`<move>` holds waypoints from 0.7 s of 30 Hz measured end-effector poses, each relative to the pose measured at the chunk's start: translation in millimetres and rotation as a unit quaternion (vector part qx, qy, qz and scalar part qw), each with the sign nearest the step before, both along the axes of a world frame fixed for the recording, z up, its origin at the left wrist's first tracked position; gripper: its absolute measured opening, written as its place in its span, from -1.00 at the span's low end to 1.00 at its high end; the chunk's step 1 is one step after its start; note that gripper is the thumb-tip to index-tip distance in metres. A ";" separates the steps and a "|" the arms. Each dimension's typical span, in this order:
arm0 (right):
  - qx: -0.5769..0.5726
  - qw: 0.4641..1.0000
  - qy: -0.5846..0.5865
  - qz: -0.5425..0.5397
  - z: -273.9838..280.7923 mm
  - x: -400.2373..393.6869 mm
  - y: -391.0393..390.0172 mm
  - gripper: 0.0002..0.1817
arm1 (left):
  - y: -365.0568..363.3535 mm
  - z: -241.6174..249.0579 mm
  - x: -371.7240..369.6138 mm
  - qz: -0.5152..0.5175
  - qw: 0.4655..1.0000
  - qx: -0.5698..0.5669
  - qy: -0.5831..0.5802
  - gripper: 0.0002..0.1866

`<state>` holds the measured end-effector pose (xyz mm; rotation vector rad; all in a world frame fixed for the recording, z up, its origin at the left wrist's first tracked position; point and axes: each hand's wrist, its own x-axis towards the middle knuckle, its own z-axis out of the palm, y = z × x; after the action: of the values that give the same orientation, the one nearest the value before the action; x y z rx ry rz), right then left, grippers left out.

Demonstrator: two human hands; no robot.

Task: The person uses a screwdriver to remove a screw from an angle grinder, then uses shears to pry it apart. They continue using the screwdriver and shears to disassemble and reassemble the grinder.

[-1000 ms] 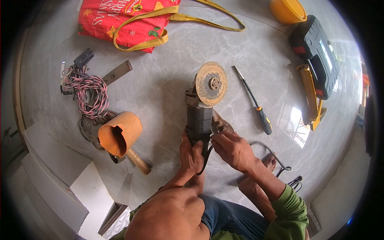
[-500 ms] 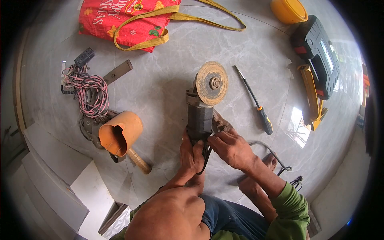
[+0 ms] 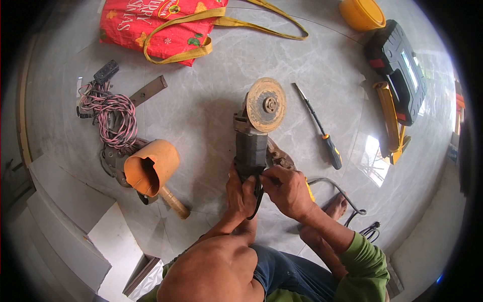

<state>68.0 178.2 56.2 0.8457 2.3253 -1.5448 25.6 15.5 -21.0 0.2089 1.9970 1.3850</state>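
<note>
An angle grinder [image 3: 251, 149] stands nearly upright between my legs, its worn, dusty cutting disc [image 3: 266, 105] at the top. Its rear end is wrapped by the fingers of my left hand [image 3: 241, 195]. My right hand [image 3: 291, 195] is pinched against the grinder's lower right side, where a black cord comes out. Whatever sits between those fingertips is too small and hidden to name. Behind the right hand lies a rusty, plier-like tool [image 3: 280, 157], and a yellow handle shows past the wrist.
A screwdriver [image 3: 322, 128] lies to the right, near a black tool case [image 3: 397, 70], a yellow tool [image 3: 392, 121] and a yellow tub [image 3: 363, 14]. At left are a coiled pink-black cable [image 3: 113, 113], an orange container [image 3: 163, 158] and a wooden handle [image 3: 174, 202]. A red bag [image 3: 161, 30] rests at the back.
My right hand has turned and shifted slightly left and down, uncovering the yellow handle behind it. The left hand and grinder have hardly moved.
</note>
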 end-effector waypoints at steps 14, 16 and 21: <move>-0.129 0.970 -0.084 -0.189 -2.6 -1.0 -19.3 -0.77 | 1.0 -1.9 4.9 0.011 1.000 0.007 0.022 -0.30; -0.136 0.965 -0.093 -0.205 1.0 -3.7 -20.2 -0.77 | 0.7 -2.6 4.8 0.012 0.999 0.006 0.030 -0.30; -0.163 0.945 -0.094 -0.266 3.1 -5.4 -24.7 -0.75 | -0.8 -2.1 5.1 -0.003 0.999 -0.039 0.007 -0.29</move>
<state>62.6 153.6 59.3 1.5322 1.7149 -1.8732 30.7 14.6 -23.1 0.1890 2.0559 1.3012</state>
